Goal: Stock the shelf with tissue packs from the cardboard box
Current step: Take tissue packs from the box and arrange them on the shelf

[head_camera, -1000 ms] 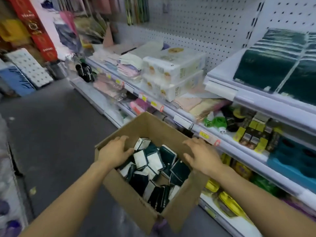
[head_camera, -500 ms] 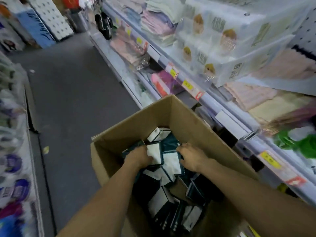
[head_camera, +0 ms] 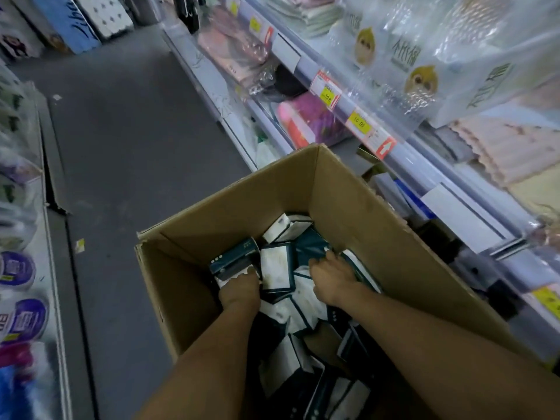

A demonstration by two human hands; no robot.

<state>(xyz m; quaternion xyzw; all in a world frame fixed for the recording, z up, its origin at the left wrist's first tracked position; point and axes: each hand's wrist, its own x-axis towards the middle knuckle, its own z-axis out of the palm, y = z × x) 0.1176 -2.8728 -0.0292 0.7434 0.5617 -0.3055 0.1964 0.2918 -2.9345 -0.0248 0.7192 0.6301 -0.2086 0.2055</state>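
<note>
An open cardboard box (head_camera: pixel 357 204) stands in the aisle beside the shelving, with several dark green and white tissue packs lying loose inside. My left hand (head_camera: pixel 239 291) is down in the box and grips a dark green pack (head_camera: pixel 235 262) at the left side. My right hand (head_camera: pixel 331 275) reaches among the packs at the right, its fingers curled down around a green-edged pack (head_camera: pixel 360 269); the fingertips are hidden. Another white-faced pack (head_camera: pixel 277 269) lies between my hands.
The shelf unit (head_camera: pixel 378 137) runs along the right with yellow price tags, clear-wrapped tissue bundles (head_camera: pixel 424 56) and folded cloths. Grey floor (head_camera: pixel 127 140) stretches ahead and left. Another rack of packaged goods (head_camera: pixel 21 268) lines the left edge.
Both hands went from the box rim down into the packs. My left hand has taken hold of a dark green pack and lifted it a little. The view has tilted downward, closer to the box.
</note>
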